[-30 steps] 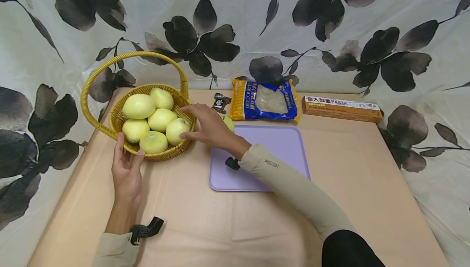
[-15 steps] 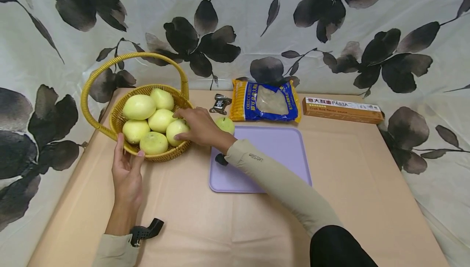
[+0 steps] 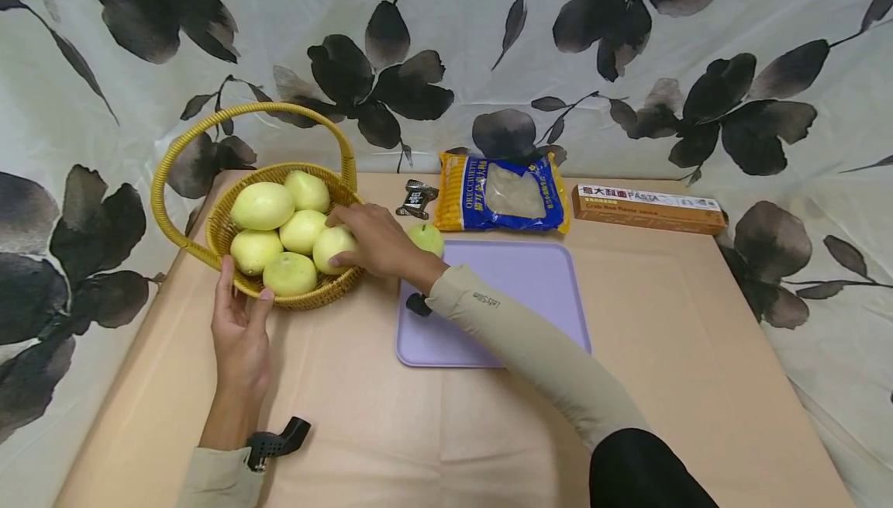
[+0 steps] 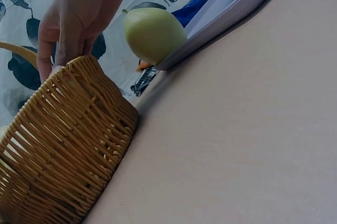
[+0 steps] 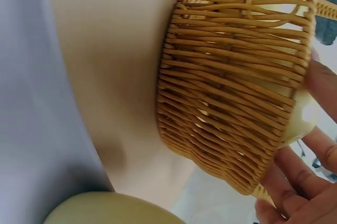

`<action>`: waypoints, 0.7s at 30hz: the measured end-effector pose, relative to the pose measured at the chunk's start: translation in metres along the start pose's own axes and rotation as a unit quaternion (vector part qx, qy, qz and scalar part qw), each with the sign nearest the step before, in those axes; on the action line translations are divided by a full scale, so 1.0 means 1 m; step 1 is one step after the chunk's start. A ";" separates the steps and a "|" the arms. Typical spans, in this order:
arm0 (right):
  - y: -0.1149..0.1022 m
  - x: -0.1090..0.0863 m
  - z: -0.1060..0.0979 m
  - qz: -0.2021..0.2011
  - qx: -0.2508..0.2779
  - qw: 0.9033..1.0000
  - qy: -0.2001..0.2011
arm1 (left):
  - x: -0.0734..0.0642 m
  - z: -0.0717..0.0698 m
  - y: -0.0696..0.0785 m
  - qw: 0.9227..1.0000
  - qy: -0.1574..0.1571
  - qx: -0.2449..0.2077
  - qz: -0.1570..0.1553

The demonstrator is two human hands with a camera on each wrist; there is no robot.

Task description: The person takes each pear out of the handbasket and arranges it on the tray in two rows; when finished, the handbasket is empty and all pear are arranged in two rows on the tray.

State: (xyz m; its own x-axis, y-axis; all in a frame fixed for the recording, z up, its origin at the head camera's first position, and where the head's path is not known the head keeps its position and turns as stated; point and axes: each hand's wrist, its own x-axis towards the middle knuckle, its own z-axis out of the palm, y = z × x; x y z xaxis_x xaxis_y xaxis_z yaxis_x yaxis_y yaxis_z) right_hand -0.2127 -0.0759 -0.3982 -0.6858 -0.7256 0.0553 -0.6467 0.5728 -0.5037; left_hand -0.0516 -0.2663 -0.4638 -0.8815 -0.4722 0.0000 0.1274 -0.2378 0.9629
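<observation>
inside the yellow woven wicker basket (image 3: 317, 298), by its right rim, sits a round pale-green fruit (image 3: 331, 248), the nearer right hand (image 3: 377, 243) curling thumb and fingers round it, the left hand (image 3: 240, 337), fingers loosely extended, touching the basket's near-left side.

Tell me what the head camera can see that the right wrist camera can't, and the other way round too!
Only the head view shows the orange pasta box, the blue-and-yellow bag and the little black packet.

Only the right wrist view shows pale fruit peeping through gaps in the woven side of the basket.

Both show the basket with fruit in it, the right hand at its rim, the purple tray and the loose green fruit by the tray.
</observation>
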 end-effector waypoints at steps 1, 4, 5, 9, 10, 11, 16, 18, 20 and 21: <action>-0.001 -0.001 -0.002 0.002 0.004 1.000 0.003 | 0.000 0.000 0.000 1.000 0.001 -0.001 -0.001; -0.005 -0.004 -0.009 0.006 0.018 1.000 0.012 | 0.000 0.000 0.001 1.000 0.001 0.000 -0.002; -0.006 -0.005 -0.011 0.007 0.021 1.000 0.016 | 0.000 0.000 0.001 1.000 0.001 -0.001 -0.002; -0.007 -0.010 -0.019 0.008 0.029 0.999 0.033 | 0.000 0.000 0.001 1.000 -0.001 0.001 -0.002; -0.007 -0.011 -0.020 0.009 0.032 0.999 0.037 | 0.000 0.000 0.000 1.000 -0.002 0.001 -0.001; -0.007 -0.013 -0.022 0.012 0.037 0.998 0.040 | 0.000 0.000 0.000 1.000 -0.003 0.001 -0.001; -0.006 -0.024 -0.032 0.015 0.061 0.996 0.060 | 0.000 0.000 0.000 1.000 -0.005 0.003 0.001; -0.003 -0.029 -0.035 0.016 0.073 0.995 0.070 | 0.000 -0.001 0.000 1.000 -0.004 0.005 0.000; 0.000 -0.033 -0.037 0.018 0.086 0.993 0.082 | 0.000 -0.001 0.000 1.000 -0.004 0.005 -0.002; 0.001 -0.036 -0.038 0.018 0.092 0.992 0.088 | 0.000 -0.001 0.000 1.000 -0.004 0.005 -0.002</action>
State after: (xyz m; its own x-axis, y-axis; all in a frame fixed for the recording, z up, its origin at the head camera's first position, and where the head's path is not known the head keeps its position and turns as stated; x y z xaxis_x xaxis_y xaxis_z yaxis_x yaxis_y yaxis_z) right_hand -0.2019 -0.0346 -0.3677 -0.7661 -0.6183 0.1754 -0.5592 0.5068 -0.6561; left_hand -0.0510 -0.2675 -0.4641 -0.8853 -0.4650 -0.0023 0.1188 -0.2309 0.9657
